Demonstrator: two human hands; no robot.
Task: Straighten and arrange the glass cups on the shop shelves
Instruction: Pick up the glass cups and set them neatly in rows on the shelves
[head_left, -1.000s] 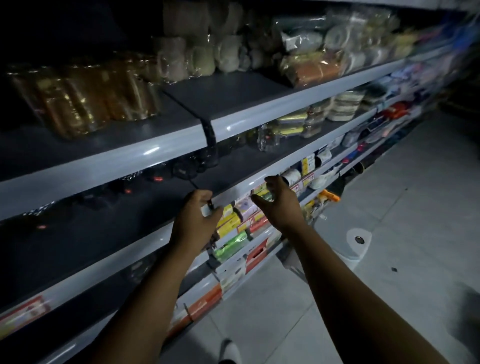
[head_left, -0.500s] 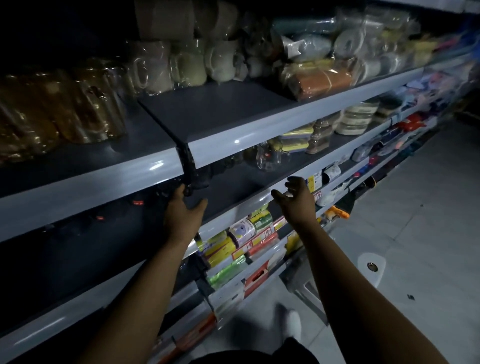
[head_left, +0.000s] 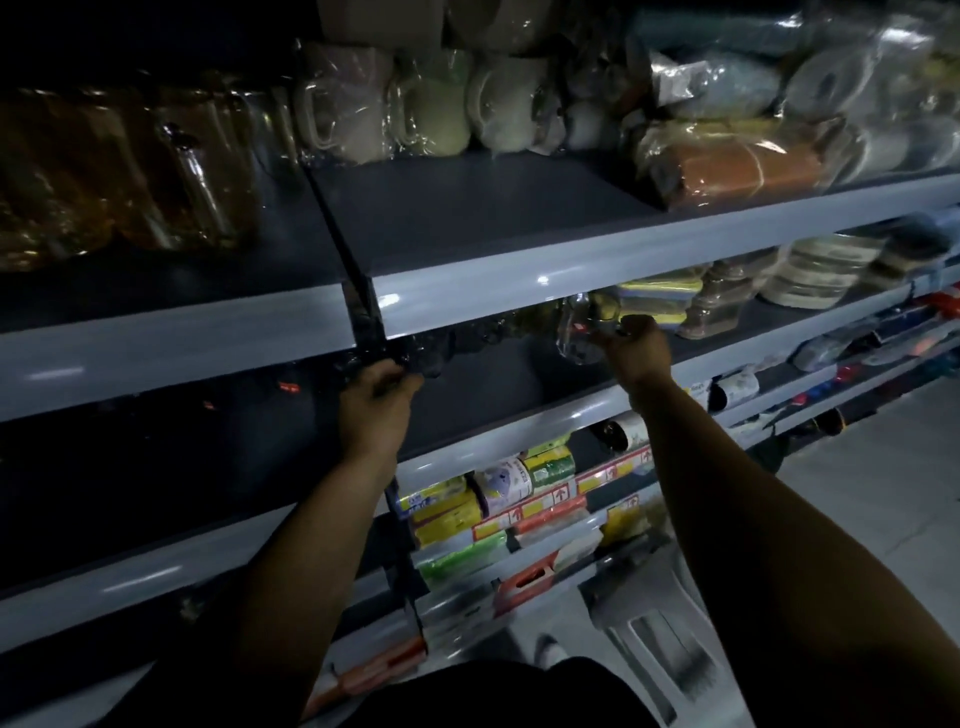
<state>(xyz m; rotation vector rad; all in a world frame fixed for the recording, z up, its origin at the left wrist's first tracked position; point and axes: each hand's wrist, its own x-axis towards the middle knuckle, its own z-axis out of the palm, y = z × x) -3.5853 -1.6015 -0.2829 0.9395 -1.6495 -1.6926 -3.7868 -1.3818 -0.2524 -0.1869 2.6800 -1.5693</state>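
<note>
Two hands are busy in a tight, dim gap, and that is where I would expect trouble. Nearest me, the middle shelf (head_left: 493, 400) ends in a smooth pale lip, with nothing to stop a cup going over it onto the hard floor (head_left: 857, 493). The clear glass cup (head_left: 576, 332) is held tilted just above that shelf, a little behind the lip, so a slack grip could drop it. Deeper on the middle shelf a row of dark glass cups (head_left: 478, 332) stands close together in poor light. A knuckle or the held cup swung sideways could knock them into each other. The upper shelf (head_left: 571, 260) hangs low over the middle shelf, so a high lift might strike glass on metal.

Both arms reach forward and up, nearly straight. The right hand (head_left: 636, 348) has its fingers curled round the clear cup. The left hand (head_left: 374, 395), at the middle shelf's left end by the black upright (head_left: 363, 312), curls its fingers onto a dark cup (head_left: 423, 366), as best I can judge in the gloom.
</note>
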